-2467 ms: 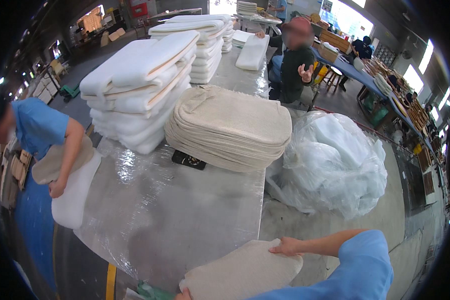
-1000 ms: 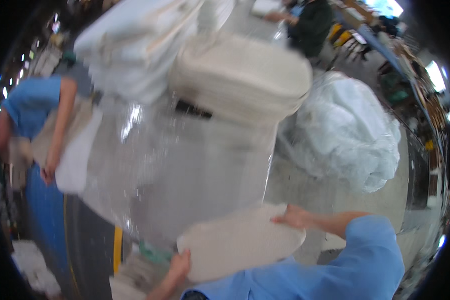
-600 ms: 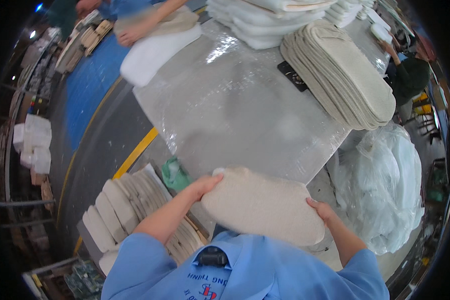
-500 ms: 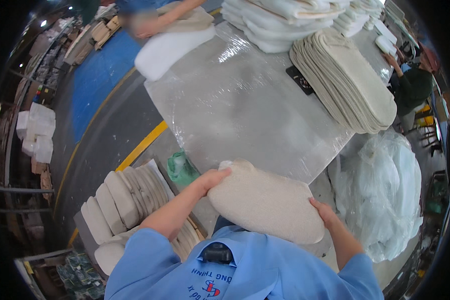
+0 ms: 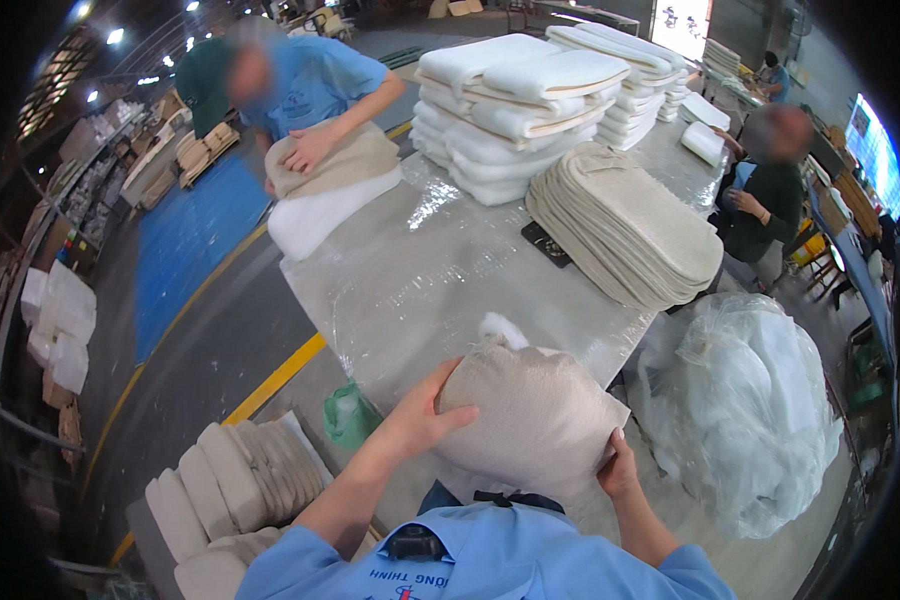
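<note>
A beige fabric cushion [image 5: 530, 415] is held up at the near edge of the table, its far end tilted upward. White fluffy stuffing [image 5: 503, 329] pokes out at its top. My left hand [image 5: 425, 412] grips the left side, with the thumb lying over the fabric and the other fingers mostly hidden. Around the lower right corner, my right hand [image 5: 618, 466] is closed, its thumb in front. Beyond the cushion lies the plastic-covered table top [image 5: 390, 290].
Flat beige covers [image 5: 625, 225] form a stack at the table's right, beside white padding piles [image 5: 515, 100]. A co-worker [image 5: 320, 90] handles another cushion at far left. Finished-looking cushions [image 5: 235, 480] stand low left, a green bag [image 5: 350, 415] nearby. A plastic-wrapped bundle [image 5: 740, 410] sits right.
The cushion has swung from lying nearly flat to being tilted up, bulging, with more stuffing showing. My left hand has moved onto its side. The head view has lifted, showing more of the room.
</note>
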Motion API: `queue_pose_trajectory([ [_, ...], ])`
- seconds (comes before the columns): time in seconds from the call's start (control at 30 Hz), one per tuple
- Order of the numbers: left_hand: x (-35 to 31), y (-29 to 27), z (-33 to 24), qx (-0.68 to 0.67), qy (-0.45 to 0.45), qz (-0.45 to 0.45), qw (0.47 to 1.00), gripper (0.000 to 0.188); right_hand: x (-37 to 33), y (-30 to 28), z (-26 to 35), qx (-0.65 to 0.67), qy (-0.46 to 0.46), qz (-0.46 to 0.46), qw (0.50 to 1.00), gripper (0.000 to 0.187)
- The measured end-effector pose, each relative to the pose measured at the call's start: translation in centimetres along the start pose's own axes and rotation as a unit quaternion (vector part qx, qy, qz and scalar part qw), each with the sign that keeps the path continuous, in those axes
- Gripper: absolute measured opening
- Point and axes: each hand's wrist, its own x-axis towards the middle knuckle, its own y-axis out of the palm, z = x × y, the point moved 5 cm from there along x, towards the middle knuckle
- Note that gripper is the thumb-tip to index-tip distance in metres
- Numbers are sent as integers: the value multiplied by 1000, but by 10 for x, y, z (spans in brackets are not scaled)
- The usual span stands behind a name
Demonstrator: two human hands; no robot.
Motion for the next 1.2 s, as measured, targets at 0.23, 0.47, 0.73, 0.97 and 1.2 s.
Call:
queue_pose_trajectory([
  [0.23,15,18,-34,161,54,-24,985,57,-25,-15,-8,110,-38,16,993,82],
  [0.47,69,-4,-44,351,132,-175,910,47,-59,17,-4,139,-57,73,986,92],
  [0.73,229,-58,-7,33,138,-253,957,55,-119,94,-7,-66,-134,119,982,80],
  [0.97,299,35,81,-416,51,-28,907,46,-158,159,-12,-429,-233,122,864,65],
  [1.2,279,69,131,-437,-156,130,876,49,-130,137,19,-339,45,392,854,36],
])
